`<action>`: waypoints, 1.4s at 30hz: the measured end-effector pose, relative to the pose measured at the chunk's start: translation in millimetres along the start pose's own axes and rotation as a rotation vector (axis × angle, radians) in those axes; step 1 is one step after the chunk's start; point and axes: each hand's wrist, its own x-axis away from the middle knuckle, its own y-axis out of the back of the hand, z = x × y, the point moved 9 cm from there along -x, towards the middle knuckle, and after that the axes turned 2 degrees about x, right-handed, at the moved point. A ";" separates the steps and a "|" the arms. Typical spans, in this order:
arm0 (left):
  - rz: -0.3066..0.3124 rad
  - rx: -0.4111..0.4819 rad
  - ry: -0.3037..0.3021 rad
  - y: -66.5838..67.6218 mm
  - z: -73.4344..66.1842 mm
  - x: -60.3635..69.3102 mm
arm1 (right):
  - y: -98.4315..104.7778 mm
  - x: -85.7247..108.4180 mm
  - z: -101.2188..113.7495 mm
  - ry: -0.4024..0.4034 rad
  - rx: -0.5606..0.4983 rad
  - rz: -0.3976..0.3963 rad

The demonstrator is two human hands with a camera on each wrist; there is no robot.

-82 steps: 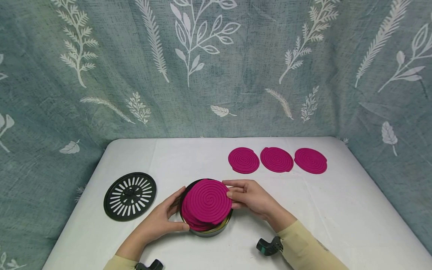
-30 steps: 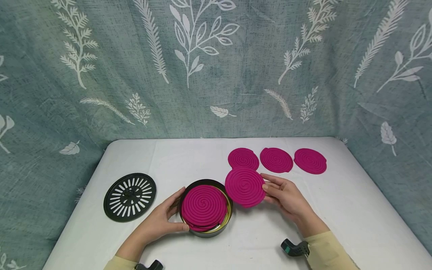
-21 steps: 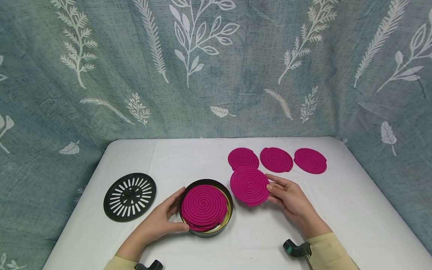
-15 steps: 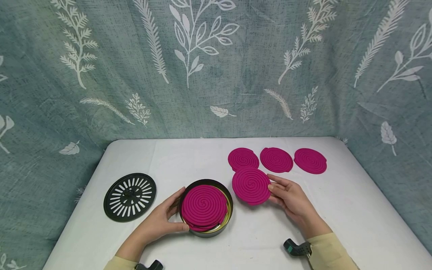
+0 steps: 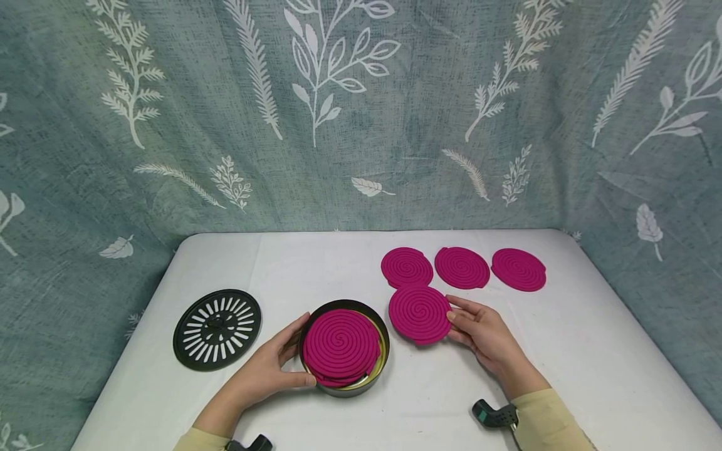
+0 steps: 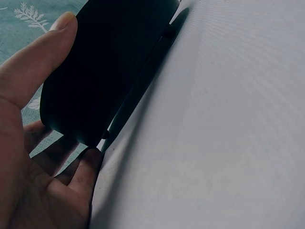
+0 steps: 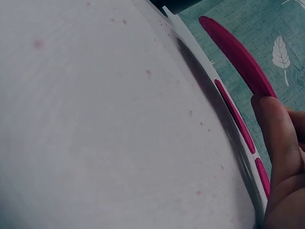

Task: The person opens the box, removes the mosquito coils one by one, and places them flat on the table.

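On the white cloth-covered table (image 5: pixel 316 263), a dark, round, shallow metal-looking tin (image 5: pixel 351 392) stands near the middle. The left hand (image 5: pixel 267 371) holds its left side, thumb toward the near edge and fingers farther round. Inside sits a pile of soft-looking, magenta, spiral-ribbed round discs (image 5: pixel 341 347) (the number beneath the top one cannot be counted).

The right hand (image 5: pixel 482 330) pinches the edge of a single magenta spiral disc (image 5: pixel 419 315) between thumb and fingers. The right wrist view shows this disc raised above the cloth, just right of the tin in the head view.

Status, as judged: partway. Three matching flat discs (image 5: pixel 461 267) lie in a row at the far right; the fourth is out of the tin but not yet set down; those in the tin are left. A black, round plate with radial slots (image 5: pixel 217 322) lies flat, left of the tin.
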 end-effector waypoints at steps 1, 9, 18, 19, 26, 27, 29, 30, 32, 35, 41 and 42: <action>0.001 0.002 -0.003 -0.1 0.0 -0.1 | 0.0 0.0 -0.7 -0.001 0.007 -0.001; 0.004 0.016 -0.012 -0.4 -0.4 0.0 | 0.5 -0.9 -6.7 -0.017 0.059 -0.018; 0.001 -0.004 -0.008 0.1 -1.6 1.1 | -2.5 -0.9 -10.7 -0.024 0.104 -0.022; 0.001 -0.005 -0.010 0.2 -1.3 1.0 | -2.9 -0.5 -11.0 -0.027 0.111 -0.024; 0.010 0.012 -0.032 0.1 -0.8 -0.1 | -2.9 1.3 -11.5 -0.034 0.159 -0.022; 0.010 0.013 -0.036 0.1 -1.0 0.0 | -3.1 1.1 -11.7 -0.032 0.161 -0.019; 0.008 0.013 -0.043 0.3 -1.5 0.2 | -3.3 0.3 -12.0 -0.029 0.162 -0.015; 0.007 0.012 -0.045 0.2 -1.5 0.2 | -3.2 -0.1 -12.2 -0.028 0.162 -0.015; 0.005 0.014 -0.045 0.1 -1.3 0.4 | -2.3 -0.9 -12.7 -0.029 0.165 -0.021; 0.006 0.020 -0.051 -0.1 -1.8 0.6 | -0.9 -1.8 -13.5 -0.033 0.173 -0.029; 0.002 0.022 -0.043 0.0 -2.7 0.8 | 0.2 -0.6 -13.4 -0.026 0.171 -0.033; 0.002 0.022 -0.043 0.0 -2.7 0.6 | 0.6 0.2 -13.2 -0.025 0.171 -0.037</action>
